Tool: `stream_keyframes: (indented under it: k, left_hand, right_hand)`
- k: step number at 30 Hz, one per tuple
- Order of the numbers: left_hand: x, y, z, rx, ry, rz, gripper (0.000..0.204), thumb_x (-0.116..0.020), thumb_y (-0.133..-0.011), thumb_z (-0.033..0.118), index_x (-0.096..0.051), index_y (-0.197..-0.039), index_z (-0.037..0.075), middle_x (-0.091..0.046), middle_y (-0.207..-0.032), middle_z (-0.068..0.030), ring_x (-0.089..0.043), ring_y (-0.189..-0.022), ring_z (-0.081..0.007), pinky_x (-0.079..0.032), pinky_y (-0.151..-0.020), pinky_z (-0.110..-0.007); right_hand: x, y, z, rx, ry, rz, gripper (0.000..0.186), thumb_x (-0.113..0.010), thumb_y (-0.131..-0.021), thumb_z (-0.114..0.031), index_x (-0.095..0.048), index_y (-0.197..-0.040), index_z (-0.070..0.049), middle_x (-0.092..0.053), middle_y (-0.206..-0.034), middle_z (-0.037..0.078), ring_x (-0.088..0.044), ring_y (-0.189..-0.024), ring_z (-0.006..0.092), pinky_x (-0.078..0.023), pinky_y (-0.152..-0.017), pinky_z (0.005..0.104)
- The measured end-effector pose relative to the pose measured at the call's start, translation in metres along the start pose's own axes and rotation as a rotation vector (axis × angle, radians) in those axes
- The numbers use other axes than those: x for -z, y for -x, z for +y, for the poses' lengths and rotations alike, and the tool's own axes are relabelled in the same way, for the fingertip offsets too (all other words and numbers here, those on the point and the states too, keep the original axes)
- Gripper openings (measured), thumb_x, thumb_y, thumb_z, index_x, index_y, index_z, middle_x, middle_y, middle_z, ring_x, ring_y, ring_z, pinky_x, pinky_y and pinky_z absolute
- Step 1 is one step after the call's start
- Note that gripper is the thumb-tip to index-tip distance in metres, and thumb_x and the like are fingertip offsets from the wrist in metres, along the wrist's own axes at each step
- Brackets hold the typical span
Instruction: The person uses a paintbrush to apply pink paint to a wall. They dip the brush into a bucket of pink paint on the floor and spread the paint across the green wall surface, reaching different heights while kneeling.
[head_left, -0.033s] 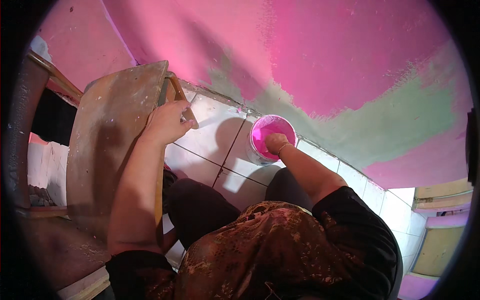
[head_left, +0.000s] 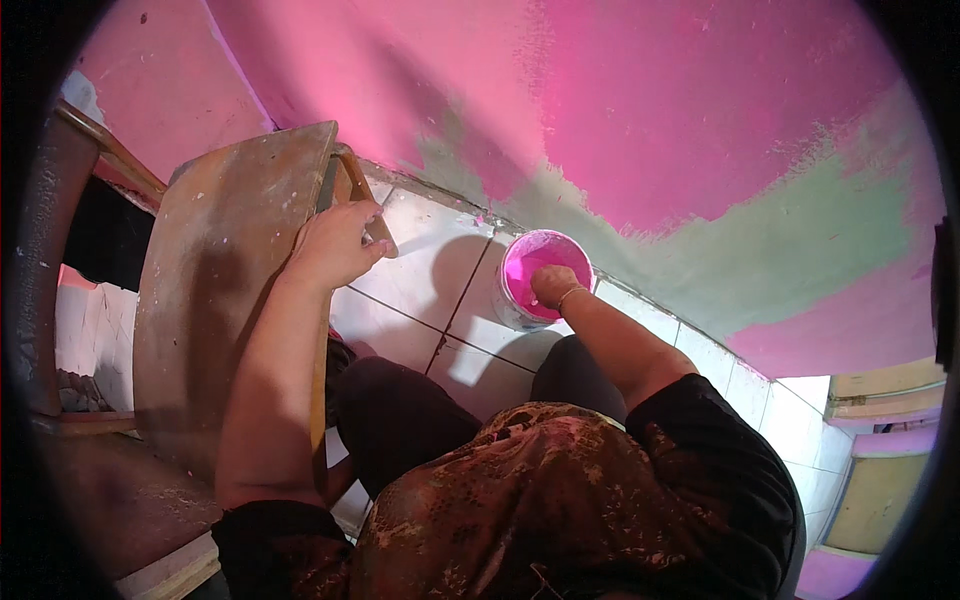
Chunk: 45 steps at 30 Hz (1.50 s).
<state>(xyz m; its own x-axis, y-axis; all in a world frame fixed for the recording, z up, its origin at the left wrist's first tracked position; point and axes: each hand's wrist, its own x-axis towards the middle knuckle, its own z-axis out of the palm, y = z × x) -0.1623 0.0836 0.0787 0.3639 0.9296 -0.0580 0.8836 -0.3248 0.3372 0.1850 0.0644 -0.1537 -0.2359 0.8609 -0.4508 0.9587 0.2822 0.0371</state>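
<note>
Below the pink wall, the right hand is in the bucket, grip hidden; the left hand lies loosely open at a wooden top. A wrist knock could spill paint.

"Where's the view from?"
"Head-worn, wide, looking steeply down over the shirt to the bucket."
"How near?"
"Close: shirt nearest, floor beyond, wall across the top."
</note>
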Motion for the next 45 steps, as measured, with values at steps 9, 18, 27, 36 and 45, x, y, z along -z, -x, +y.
stream_keyframes:
  k: [9, 18, 27, 36, 45]
  left_hand:
    - [0.004, 0.003, 0.003, 0.056, 0.039, -0.032, 0.043, -0.071, -0.076, 0.026, -0.062, -0.113, 0.005, -0.066, -0.103, -0.0158, -0.062, -0.098, -0.0319, -0.048, -0.085, -0.042]
    - [-0.004, 0.0, -0.004, 0.011, 0.056, 0.004, 0.044, -0.072, -0.076, 0.025, -0.061, -0.114, 0.005, -0.065, -0.108, -0.0153, -0.061, -0.101, -0.0323, -0.048, -0.088, -0.041]
    - [-0.003, -0.003, 0.001, 0.024, -0.026, -0.021, 0.047, -0.073, -0.076, 0.028, -0.06, -0.115, 0.005, -0.065, -0.11, -0.0153, -0.061, -0.102, -0.0327, -0.048, -0.087, -0.041]
    - [-0.005, 0.0, -0.004, 0.039, -0.004, 0.014, 0.048, -0.074, -0.075, 0.027, -0.061, -0.115, 0.005, -0.065, -0.109, -0.0161, -0.061, -0.102, -0.0331, -0.049, -0.087, -0.041]
    - [-0.005, 0.002, -0.003, 0.044, -0.012, 0.019, 0.047, -0.075, -0.073, 0.027, -0.062, -0.113, 0.006, -0.066, -0.108, -0.0134, -0.062, -0.101, -0.0312, -0.048, -0.087, -0.04]
  right_hand:
    - [0.083, 0.106, 0.016, -0.027, -0.248, 0.252, 0.021, -0.06, -0.08, -0.02, -0.072, -0.098, -0.019, -0.069, -0.092, 0.014, -0.066, -0.085, 0.0326, -0.053, -0.073, 0.043]
    - [0.033, 0.179, 0.006, -0.068, -0.466, 0.604, 0.034, -0.055, -0.082, -0.009, -0.063, -0.113, -0.019, -0.061, -0.085, 0.01, -0.062, -0.077, 0.0335, -0.052, -0.068, 0.043]
    - [-0.035, 0.161, 0.015, -0.048, -0.487, 0.748, 0.023, -0.058, -0.08, -0.006, -0.061, -0.102, -0.01, -0.058, -0.084, 0.011, -0.061, -0.079, 0.0335, -0.051, -0.068, 0.0424]
    - [0.017, 0.183, 0.011, -0.043, -0.506, 0.929, 0.031, -0.054, -0.085, -0.006, -0.057, -0.115, -0.008, -0.054, -0.088, 0.013, -0.057, -0.083, 0.0332, -0.05, -0.069, 0.0413]
    - [0.06, 0.255, 0.1, -0.619, -0.445, 1.183, 0.024, -0.049, -0.09, -0.013, -0.056, -0.113, -0.015, -0.061, -0.092, 0.015, -0.062, -0.079, 0.0367, -0.048, -0.065, 0.0485]
